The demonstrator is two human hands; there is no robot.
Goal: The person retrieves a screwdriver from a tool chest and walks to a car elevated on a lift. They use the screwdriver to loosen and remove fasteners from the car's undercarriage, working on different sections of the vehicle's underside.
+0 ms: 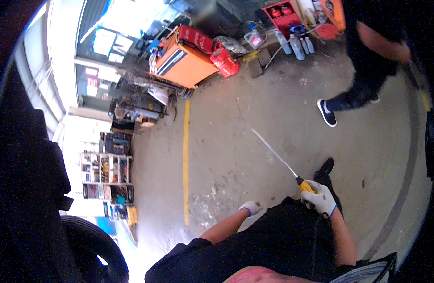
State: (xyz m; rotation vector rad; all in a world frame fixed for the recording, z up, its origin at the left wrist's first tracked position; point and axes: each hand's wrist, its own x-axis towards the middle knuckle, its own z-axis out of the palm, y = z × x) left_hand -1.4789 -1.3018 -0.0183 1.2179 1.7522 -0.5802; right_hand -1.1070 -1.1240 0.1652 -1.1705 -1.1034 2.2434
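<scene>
My right hand [322,200], in a white glove with a blue cuff, is closed round the yellow handle of a long thin tool [307,186]. The tool has a black collar and a straight metal rod [273,151] that slants away to the far left over the floor. Its exact kind does not show. A dark loop hangs by the glove's cuff. My left hand [251,206], gloved the same way, is beside my body with its fingers curled in. Nothing shows in it, and it touches nothing I can see.
Another person [368,80] walks at the far right. An orange cabinet [186,66] with a red case, a red can [224,60] and several bottles [296,47] stand at the back. Shelves [107,170] and a tyre [94,245] are at left. A yellow line [186,160] crosses the floor.
</scene>
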